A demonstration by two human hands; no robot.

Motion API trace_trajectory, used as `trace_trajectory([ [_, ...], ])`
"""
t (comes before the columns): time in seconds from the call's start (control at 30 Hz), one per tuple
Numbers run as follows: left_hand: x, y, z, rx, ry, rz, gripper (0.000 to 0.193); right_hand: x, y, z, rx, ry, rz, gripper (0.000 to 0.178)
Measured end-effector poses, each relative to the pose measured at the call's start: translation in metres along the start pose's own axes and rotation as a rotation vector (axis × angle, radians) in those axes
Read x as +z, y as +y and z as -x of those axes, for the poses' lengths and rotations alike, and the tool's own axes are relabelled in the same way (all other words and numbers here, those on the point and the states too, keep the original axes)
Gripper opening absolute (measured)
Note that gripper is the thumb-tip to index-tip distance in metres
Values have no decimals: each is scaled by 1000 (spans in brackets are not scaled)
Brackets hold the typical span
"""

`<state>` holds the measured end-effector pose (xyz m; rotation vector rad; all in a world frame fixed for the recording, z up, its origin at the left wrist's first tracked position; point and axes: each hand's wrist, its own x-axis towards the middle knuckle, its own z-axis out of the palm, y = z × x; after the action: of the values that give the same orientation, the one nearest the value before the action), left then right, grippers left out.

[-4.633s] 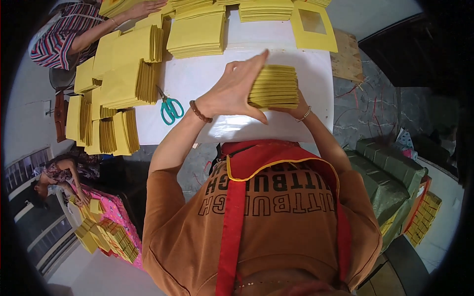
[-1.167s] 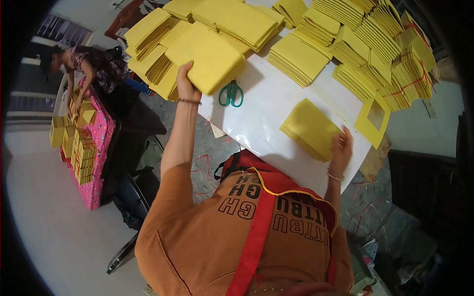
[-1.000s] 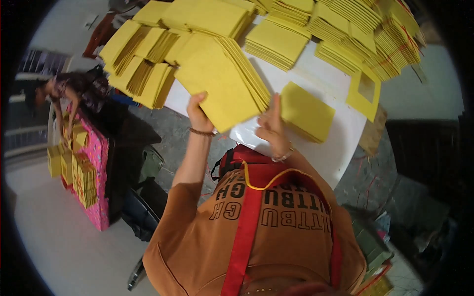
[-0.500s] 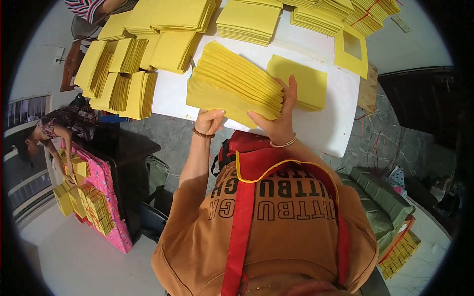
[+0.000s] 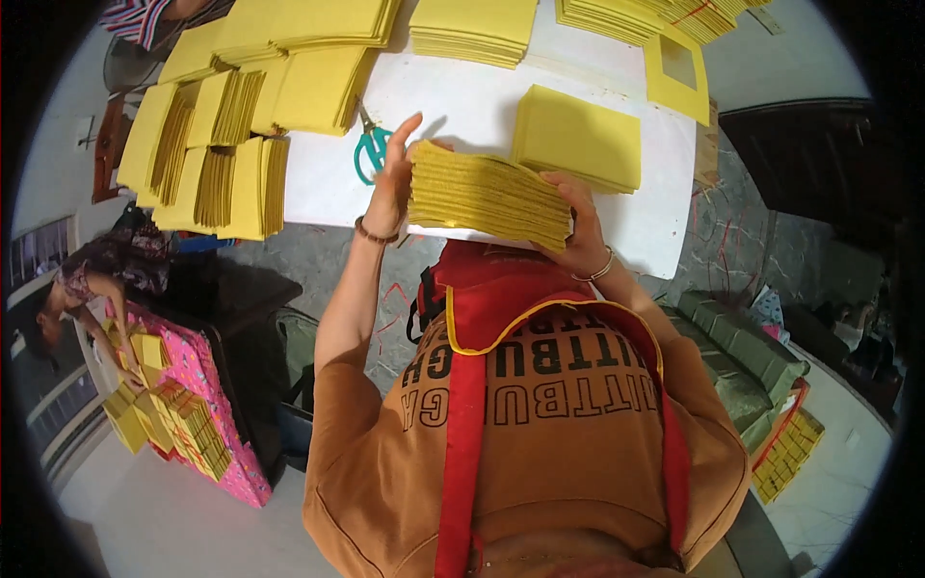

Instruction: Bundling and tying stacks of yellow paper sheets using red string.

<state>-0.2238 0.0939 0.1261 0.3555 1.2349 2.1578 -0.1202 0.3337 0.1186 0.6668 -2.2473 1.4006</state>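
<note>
A thick stack of yellow paper sheets (image 5: 489,197) is between my hands above the near edge of the white-covered table, its layered edges facing me. My left hand (image 5: 388,188) presses against the stack's left end, index finger raised and the other fingers partly hidden. My right hand (image 5: 581,226) is closed around the right end, thumb on top. Beside my left hand lie scissors with teal handles (image 5: 370,154). Just beyond my right hand, a neat pile of yellow sheets (image 5: 578,140) rests on the table.
More yellow stacks (image 5: 313,91) crowd the table's left and far sides. A yellow piece with a grey window (image 5: 677,72) lies at the right. On the left, another person (image 5: 96,289) handles yellow stacks on a pink-covered table (image 5: 236,453). A green sofa (image 5: 737,352) stands at right.
The fanned, tilted stack is now squared up with its edges toward me. My left hand has moved up to its left end, and the scissors have come into full view.
</note>
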Motion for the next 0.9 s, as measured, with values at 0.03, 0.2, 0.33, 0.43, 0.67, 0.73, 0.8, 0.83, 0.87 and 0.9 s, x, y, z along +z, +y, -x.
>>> trace_trajectory([
  [0.03, -3, -3, 3, -13, -20, -11, 115, 0, 4, 4, 29, 14, 38, 77],
  [0.2, -7, -30, 33, -3, -153, -457, 124, 15, 6, 23, 181, 19, 30, 73],
  [0.33, -14, -41, 44, 10, -56, -848, 97, 16, 8, 29, 168, 19, 19, 74],
  [0.43, -22, -50, 33, 78, -14, -948, 83, 15, 10, 32, 119, 68, 6, 74],
  [0.67, -34, -68, 0, 252, -127, -1092, 47, -9, -13, 1, 401, -156, 7, 80],
  [0.73, -35, -64, 0, 292, -146, -1128, 46, -23, -33, -12, 275, -445, 474, 90],
  [0.8, -33, -58, 1, 299, -186, -1175, 45, -17, -44, -30, 262, -484, 542, 93],
  [0.83, -31, -56, 2, 283, -198, -1177, 46, -8, -49, -38, 210, -494, 612, 96],
  [0.87, -28, -53, 2, 308, -206, -1200, 47, 5, -50, -48, 236, -518, 624, 96],
  [0.9, -26, -51, 3, 265, -200, -1182, 47, 19, -48, -59, 169, -500, 696, 97],
])
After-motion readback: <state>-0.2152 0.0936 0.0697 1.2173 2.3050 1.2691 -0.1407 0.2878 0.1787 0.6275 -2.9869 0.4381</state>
